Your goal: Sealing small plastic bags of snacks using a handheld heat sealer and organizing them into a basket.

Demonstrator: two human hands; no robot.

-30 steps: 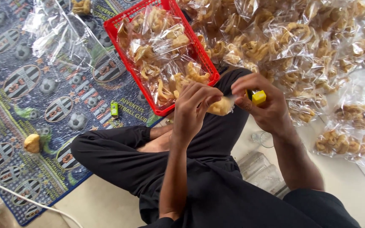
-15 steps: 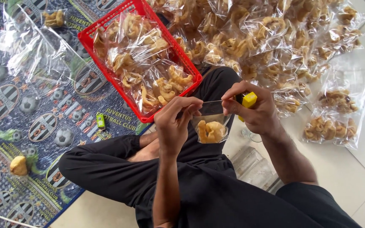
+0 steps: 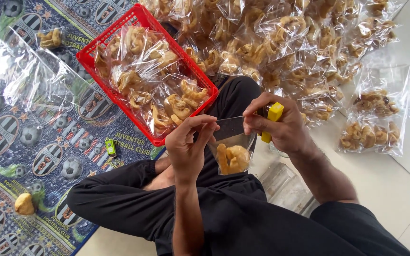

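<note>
**Small snack bag held taut between both hands**

Just below the near corner of the red plastic basket (image 3: 89, 56), over the person's crossed legs in black trousers (image 3: 134, 204), a small clear plastic bag (image 3: 232, 150) hangs in the air. Fried golden snack pieces (image 3: 231, 159) sit in its lower half, and its top edge is stretched flat between the two hands. The left hand (image 3: 188, 147) pinches the bag's left top corner between thumb and fingertips, fingers closed narrow on the film. The right hand (image 3: 281, 125) pinches the opposite top corner with thumb and forefinger, while its other fingers curl around a small yellow lighter (image 3: 273, 116) that pokes up beside the knuckles.

Inside the basket lie several filled clear bags of the same curled fried snacks. Beyond the basket's far side and to its right, a large heap of filled snack bags (image 3: 281, 42) covers the floor, with a few lying apart on the pale tiles (image 3: 395, 175). Left of the basket, empty clear bags (image 3: 24, 76) lie spread on a blue mat printed with footballs and crests (image 3: 20, 142). A small green lighter (image 3: 111, 147) rests on that mat just below the basket's near edge, and a loose snack piece (image 3: 24, 204) lies well away toward the mat's lower left.
</note>
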